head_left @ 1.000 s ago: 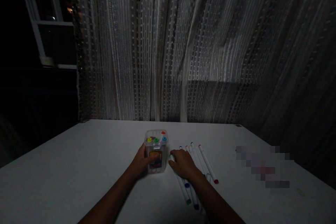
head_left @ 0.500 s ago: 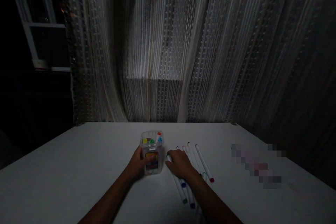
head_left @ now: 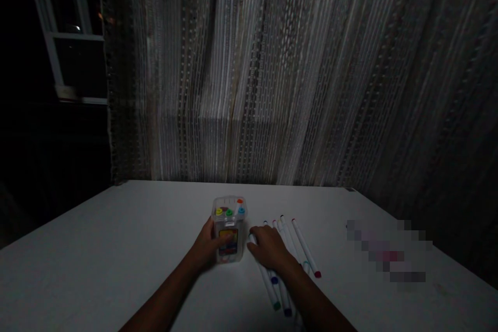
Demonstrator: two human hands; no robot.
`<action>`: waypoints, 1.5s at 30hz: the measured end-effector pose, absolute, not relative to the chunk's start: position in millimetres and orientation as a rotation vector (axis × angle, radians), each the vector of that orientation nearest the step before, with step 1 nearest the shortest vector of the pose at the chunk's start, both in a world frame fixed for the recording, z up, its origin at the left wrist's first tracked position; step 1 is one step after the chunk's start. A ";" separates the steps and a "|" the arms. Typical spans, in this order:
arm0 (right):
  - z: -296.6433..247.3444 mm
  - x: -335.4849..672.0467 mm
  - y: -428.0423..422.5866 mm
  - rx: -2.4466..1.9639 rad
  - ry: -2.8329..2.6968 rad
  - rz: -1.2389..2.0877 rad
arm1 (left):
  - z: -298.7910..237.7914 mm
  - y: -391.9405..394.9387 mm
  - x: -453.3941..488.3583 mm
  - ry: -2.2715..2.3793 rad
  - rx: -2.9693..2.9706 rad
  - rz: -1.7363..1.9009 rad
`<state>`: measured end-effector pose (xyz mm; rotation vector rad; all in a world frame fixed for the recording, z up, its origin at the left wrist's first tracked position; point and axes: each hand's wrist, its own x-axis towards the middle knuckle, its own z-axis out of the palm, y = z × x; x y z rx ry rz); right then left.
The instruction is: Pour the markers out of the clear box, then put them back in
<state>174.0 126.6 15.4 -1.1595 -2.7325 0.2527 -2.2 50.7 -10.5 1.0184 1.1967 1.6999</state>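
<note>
A clear plastic marker case (head_left: 230, 225) stands upright on the white table, with yellow, green, blue and orange-capped markers inside. My left hand (head_left: 208, 244) grips it from the left, thumb across the label on its front. To the right, my right hand (head_left: 268, 246) is closed on the upper end of a white marker with a green cap (head_left: 271, 290); its fingertips are partly hidden. Several more white markers lie under and beside this hand, among them a dark blue-capped marker (head_left: 285, 298) and a red-capped marker (head_left: 306, 249).
The white table (head_left: 97, 249) reaches back to a striped, patterned curtain (head_left: 241, 88). A pixelated, unreadable patch (head_left: 389, 254) lies on the table's right side. A window frame (head_left: 80, 36) shows at the far left. The room is dim.
The view has shifted slightly, so the table items sit a little lower and further right. Both hands keep their places at the case and the markers.
</note>
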 end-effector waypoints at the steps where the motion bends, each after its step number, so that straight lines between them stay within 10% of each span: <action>1: 15.3 174.2 126.7 -1.154 -2.733 0.254 | -10.8 50.6 -2.2 1.192 1.010 1.699; 45: 15.8 173.4 127.4 -1.133 -2.719 0.250 | -4.8 47.2 -1.4 1.170 1.053 1.683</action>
